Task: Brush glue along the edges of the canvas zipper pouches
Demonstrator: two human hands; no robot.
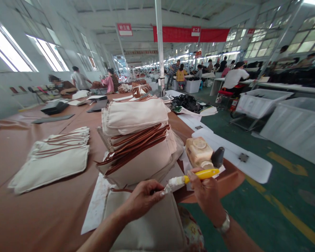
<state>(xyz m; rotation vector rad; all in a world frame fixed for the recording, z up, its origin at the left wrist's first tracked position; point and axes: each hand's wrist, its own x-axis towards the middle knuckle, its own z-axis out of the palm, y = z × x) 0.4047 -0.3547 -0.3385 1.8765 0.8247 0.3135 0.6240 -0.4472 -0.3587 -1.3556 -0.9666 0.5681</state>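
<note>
My L hand [141, 199] pinches the top edge of the canvas bag [152, 227], prob soft & floppy, w/ R hand [206, 192] clamped on the light yellow brush [199, 175].

Brown table [28, 217] — cream bags [136, 150], bottle [198, 151]

— What is the pouch [147, 224] made of?
— Cream woven cloth, matt, with brown trim. The brush [196, 175] has a glossy yellow plastic handle.
— And the desk [42, 217]?
— A smooth, matt brown covering, with a sheet of white paper [94, 210].
</note>
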